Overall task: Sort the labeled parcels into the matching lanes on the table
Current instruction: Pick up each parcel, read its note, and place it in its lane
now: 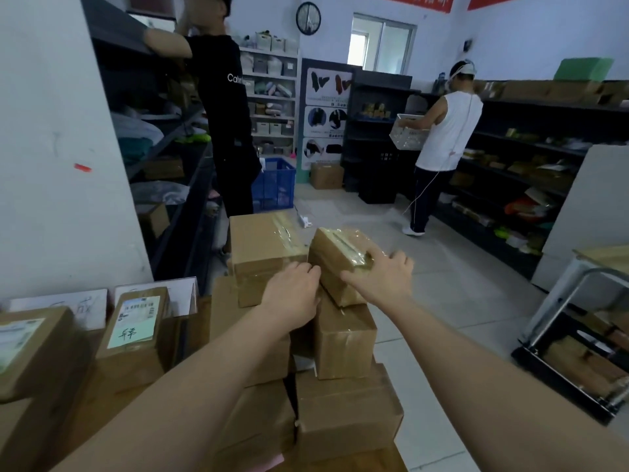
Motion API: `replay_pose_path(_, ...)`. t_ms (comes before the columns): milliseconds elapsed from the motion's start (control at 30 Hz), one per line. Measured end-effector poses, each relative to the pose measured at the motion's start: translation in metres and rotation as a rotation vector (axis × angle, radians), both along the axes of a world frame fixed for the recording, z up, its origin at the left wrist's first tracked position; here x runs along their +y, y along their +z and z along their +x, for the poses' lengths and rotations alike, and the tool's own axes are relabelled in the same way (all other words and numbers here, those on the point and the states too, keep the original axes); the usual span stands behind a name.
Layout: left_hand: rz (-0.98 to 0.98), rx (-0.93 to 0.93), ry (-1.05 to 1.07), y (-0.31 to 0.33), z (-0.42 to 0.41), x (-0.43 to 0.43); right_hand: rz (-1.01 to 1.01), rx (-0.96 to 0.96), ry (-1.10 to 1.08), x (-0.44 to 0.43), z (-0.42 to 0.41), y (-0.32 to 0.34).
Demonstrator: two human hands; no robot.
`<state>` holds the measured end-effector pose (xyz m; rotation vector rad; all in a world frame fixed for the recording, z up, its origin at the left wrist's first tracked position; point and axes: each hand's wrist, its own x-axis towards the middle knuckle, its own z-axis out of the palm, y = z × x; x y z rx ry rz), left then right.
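Both hands taking the small parcel off the stack

The small parcel point(340, 257) sits tilted on top of the stack of boxes point(343, 338), mid-scene. The right hand point(381, 277) clasps its top, thumb on the near face, and the left hand point(292, 291) curls against its left side. No label shows, so it is best lifted clear and turned to be read before moving left.

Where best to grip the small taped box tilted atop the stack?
Clamp the small taped box by its left and right faces, one hand per side, from the near side. It sits tilted on a lower box; its top is glossy tape, likely slippery. The right hand curls over its right edge; the left hand is at its left face.
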<state>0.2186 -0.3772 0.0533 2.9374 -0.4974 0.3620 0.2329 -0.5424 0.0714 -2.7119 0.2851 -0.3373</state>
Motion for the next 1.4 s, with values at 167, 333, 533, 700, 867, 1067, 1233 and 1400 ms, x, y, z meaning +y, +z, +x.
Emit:
replay_pose_path(167,-0.037,0.035,0.063,0.002,-0.005,-0.003,0.572,-0.02,-0.104,-0.018,-0.006,0.01)
replay_pose_path(333,-0.171,0.046,0.106,0.01,-0.021,-0.011,1.293,-0.007,-0.005,-0.035,-0.026,0.023)
replay_pose_path(533,-0.795,0.169,0.169,0.03,-0.051,-0.024,1.635,0.24,0.165,-0.036,-0.047,0.013)
replay_pose_path(700,-1.27,0.195,0.188,0.035,-0.086,-0.02,1.664,0.326,0.32,-0.029,-0.064,0.007)
replay_pose_path(867,-1.314,0.074,0.296,0.037,-0.125,-0.003,1.668,0.15,0.408,-0.006,-0.088,0.01)
replay_pose_path(1067,-1.295,-0.041,0.49,0.028,-0.183,0.026,1.313,0.072,0.534,0.036,-0.128,0.007)
replay_pose_path(1233,-1.296,-0.105,0.595,0.019,-0.226,0.055,1.15,0.182,0.741,0.076,-0.165,0.002)
replay_pose_path(1400,-1.204,-0.13,0.708,0.019,-0.258,0.091,1.068,0.218,0.841,0.116,-0.185,-0.005)
